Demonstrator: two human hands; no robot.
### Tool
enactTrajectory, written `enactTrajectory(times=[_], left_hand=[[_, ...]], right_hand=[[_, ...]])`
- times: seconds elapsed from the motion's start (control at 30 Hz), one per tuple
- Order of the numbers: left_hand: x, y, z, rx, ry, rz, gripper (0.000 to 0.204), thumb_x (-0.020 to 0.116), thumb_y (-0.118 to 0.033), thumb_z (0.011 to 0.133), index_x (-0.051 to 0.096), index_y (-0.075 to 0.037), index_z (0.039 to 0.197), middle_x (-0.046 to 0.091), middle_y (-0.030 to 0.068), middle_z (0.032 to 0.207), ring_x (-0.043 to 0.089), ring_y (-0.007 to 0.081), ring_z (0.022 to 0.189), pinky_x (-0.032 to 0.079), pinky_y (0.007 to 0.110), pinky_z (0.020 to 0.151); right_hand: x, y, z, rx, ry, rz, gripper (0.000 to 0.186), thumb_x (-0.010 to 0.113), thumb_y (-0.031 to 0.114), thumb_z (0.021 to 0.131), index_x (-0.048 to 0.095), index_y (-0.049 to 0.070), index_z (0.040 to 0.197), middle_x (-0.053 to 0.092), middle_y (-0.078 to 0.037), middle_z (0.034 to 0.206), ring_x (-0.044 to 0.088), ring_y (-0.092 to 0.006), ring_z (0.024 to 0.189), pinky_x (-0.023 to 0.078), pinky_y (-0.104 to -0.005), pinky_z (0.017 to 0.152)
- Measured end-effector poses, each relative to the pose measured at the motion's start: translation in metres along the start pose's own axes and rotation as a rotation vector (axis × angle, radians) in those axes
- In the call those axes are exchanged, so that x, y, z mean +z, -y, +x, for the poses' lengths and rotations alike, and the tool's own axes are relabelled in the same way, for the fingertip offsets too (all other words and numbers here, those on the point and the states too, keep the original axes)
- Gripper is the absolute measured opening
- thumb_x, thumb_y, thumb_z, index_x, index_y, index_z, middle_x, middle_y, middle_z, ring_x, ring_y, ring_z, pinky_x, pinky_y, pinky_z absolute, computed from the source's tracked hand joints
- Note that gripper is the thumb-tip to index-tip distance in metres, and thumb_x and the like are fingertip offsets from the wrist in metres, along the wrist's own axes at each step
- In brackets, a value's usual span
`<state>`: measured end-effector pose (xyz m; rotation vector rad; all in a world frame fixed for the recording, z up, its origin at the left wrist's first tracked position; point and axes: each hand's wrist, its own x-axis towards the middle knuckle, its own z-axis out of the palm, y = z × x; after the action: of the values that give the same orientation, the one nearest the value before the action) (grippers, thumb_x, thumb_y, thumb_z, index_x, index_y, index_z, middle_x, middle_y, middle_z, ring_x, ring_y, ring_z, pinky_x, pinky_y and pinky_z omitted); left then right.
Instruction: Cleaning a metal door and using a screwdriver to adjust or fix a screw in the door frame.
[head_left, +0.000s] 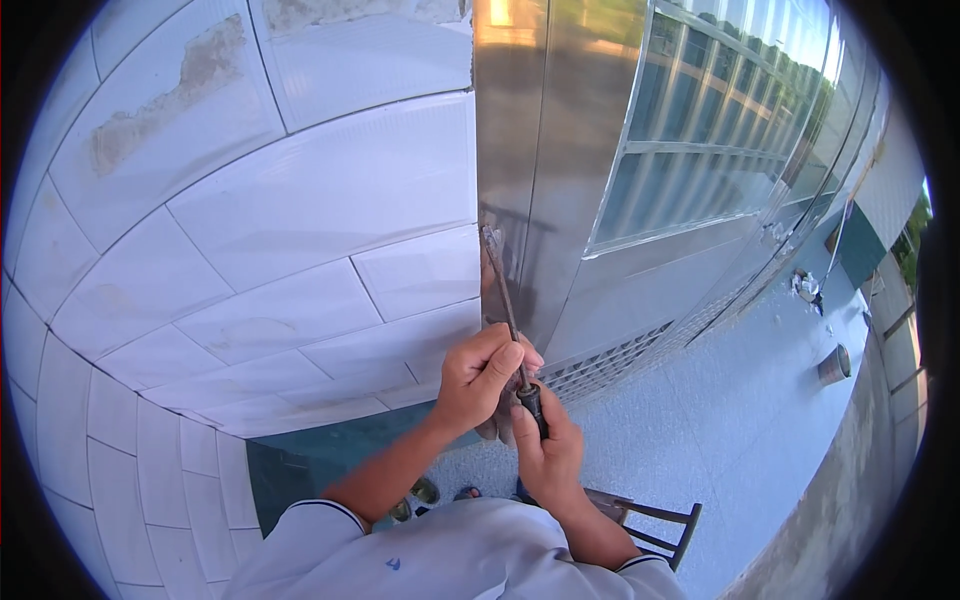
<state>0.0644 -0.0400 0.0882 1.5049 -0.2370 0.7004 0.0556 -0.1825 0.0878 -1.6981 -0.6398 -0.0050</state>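
Steel, slim and stiff, the scraper point(505, 300) probes the seam between tiled wall point(300, 210) and metal door frame point(540, 150); right hand point(548, 450) clamps its dark handle, left hand point(480, 375) pinches the shaft, likely best for control.

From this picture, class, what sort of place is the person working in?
Probably outside a building, at a doorway: a white tiled wall meets a metal door frame, beside a glazed metal door and a paved walkway.
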Motion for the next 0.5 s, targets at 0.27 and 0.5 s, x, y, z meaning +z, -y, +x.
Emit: enactTrajectory(times=[0.27, 0.5], left_hand=[[0.000, 0.001, -0.001, -0.053, -0.010, 0.013, 0.031, 0.048, -0.021, 0.097, 0.063, 0.002, 0.083, 0.061, 0.0058, 0.076, 0.056, 0.0103, 0.068, 0.045, 0.025, 0.061], [-0.002, 0.010, -0.009, -0.086, 0.026, 0.049, 0.030, 0.050, -0.021, 0.096, 0.064, 0.001, 0.081, 0.058, 0.0034, 0.071, 0.053, 0.0085, 0.063, 0.042, 0.024, 0.056]], right_hand=[[0.000, -0.002, 0.005, -0.010, 0.025, 0.077, 0.031, 0.059, 0.011, 0.089, 0.055, 0.000, 0.119, 0.062, -0.009, 0.078, 0.056, -0.0091, 0.068, 0.047, -0.0266, 0.062], [0.002, -0.015, -0.007, 0.187, 0.075, 0.174, 0.031, 0.058, 0.010, 0.090, 0.054, 0.000, 0.119, 0.060, -0.006, 0.077, 0.052, -0.0082, 0.067, 0.045, -0.0248, 0.062]])
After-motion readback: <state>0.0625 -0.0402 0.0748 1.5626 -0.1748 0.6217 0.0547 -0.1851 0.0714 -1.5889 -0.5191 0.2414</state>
